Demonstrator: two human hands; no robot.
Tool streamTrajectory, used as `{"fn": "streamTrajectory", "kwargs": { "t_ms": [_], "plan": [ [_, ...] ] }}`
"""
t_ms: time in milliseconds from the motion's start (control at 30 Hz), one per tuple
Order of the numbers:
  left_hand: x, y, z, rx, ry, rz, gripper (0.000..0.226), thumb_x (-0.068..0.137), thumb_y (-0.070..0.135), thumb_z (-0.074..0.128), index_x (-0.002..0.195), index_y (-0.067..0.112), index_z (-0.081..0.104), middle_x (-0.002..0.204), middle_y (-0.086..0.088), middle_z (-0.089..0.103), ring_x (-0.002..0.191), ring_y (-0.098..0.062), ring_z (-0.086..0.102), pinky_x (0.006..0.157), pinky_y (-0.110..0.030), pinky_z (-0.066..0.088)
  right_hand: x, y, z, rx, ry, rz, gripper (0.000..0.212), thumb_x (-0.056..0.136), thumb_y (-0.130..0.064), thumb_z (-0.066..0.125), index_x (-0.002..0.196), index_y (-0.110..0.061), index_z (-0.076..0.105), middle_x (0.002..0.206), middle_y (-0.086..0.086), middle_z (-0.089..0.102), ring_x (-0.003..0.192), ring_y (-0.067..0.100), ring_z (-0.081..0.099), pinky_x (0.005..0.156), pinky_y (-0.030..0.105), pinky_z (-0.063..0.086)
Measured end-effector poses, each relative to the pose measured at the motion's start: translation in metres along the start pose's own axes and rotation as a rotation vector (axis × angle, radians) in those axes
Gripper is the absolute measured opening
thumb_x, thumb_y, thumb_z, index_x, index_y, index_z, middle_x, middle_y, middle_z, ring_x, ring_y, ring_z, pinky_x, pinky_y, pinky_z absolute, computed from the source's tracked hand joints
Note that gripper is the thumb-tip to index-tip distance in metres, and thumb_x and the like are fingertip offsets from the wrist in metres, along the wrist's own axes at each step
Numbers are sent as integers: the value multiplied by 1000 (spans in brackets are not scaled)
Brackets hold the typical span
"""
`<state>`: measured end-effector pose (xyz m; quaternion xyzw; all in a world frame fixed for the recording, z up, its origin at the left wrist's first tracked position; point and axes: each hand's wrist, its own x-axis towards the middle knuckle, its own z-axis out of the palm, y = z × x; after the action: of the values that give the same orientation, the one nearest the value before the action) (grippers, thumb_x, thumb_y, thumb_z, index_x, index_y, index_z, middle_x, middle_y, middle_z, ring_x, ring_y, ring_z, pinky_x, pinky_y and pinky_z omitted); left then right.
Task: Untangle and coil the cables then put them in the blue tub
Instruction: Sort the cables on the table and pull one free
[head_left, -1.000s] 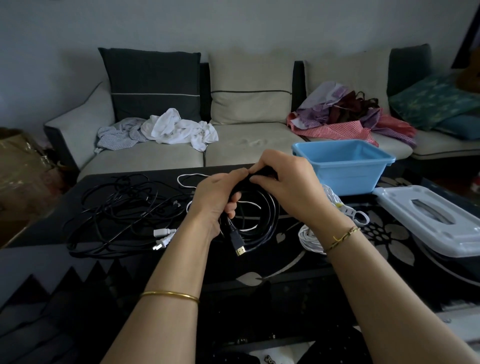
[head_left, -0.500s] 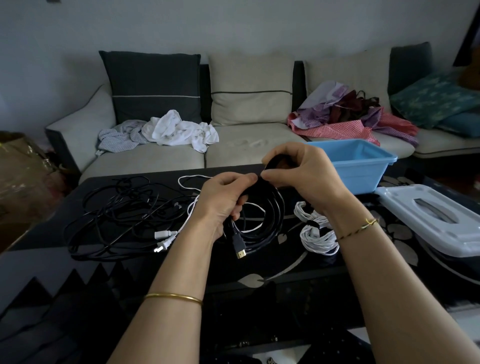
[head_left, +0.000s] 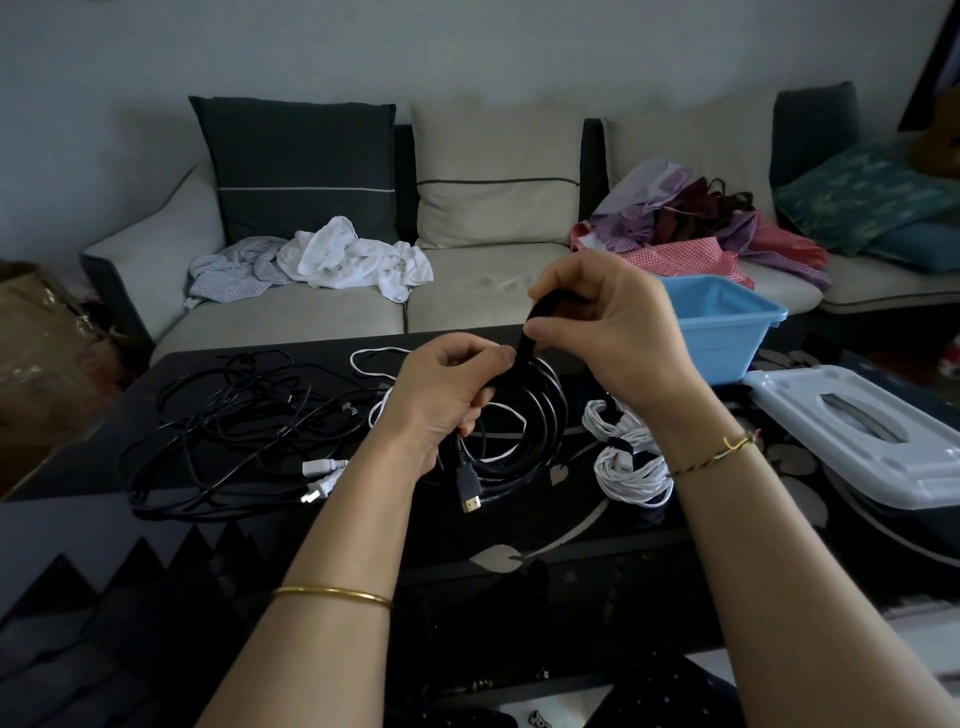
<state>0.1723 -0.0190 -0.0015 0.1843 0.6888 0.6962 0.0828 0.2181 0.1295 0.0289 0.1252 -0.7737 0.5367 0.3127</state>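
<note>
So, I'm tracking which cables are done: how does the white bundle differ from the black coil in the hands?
The white bundle lies untouched on the table; the black coil is gripped by the left hand. The white bundle has a dark tie round its middle; the black coil's strap is loose, pinched by the right hand. Both are coiled; neither is in the blue tub.

A home living room: a cushioned sofa strewn with clothes, behind a black coffee table.
</note>
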Motion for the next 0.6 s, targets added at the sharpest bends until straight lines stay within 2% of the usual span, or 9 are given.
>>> {"fn": "streamTrajectory", "kwargs": {
  "t_ms": [167, 367, 500, 600],
  "plan": [
    [-1, 0, 1, 25, -33, 16, 12, 88, 14, 63, 76, 14, 64, 48, 0, 43, 35, -9, 27, 37, -18, 24, 4, 10, 5, 71, 29, 62, 37, 69, 11, 74, 83, -19, 58, 81, -7, 65, 75, 5, 62, 76, 27, 53],
    [-2, 3, 2, -13, -18, 88, 13, 88, 10, 62, 76, 11, 64, 46, 0, 42, 35, -9, 30, 35, -19, 25, 5, 11, 12, 118, 51, 164, 28, 73, 9, 71, 82, -14, 58, 76, -1, 62, 67, 5, 58, 67, 19, 50],
    [-3, 2, 2, 6, -22, 127, 12, 88, 10, 63, 76, 12, 65, 47, -1, 44, 37, -10, 31, 35, -19, 25, 3, 10, 10, 147, 9, 259, 23, 78, 3, 70, 90, -14, 60, 76, 4, 62, 66, 14, 59, 62, 25, 53],
    [-4, 0, 1, 44, -42, 146, 12, 88, 11, 64, 76, 13, 64, 47, 0, 44, 37, -9, 32, 35, -18, 27, 0, 12, 11, 152, -16, 305, 29, 80, 2, 68, 100, -17, 60, 80, 8, 59, 72, 20, 58, 69, 35, 53]
  ]
}}
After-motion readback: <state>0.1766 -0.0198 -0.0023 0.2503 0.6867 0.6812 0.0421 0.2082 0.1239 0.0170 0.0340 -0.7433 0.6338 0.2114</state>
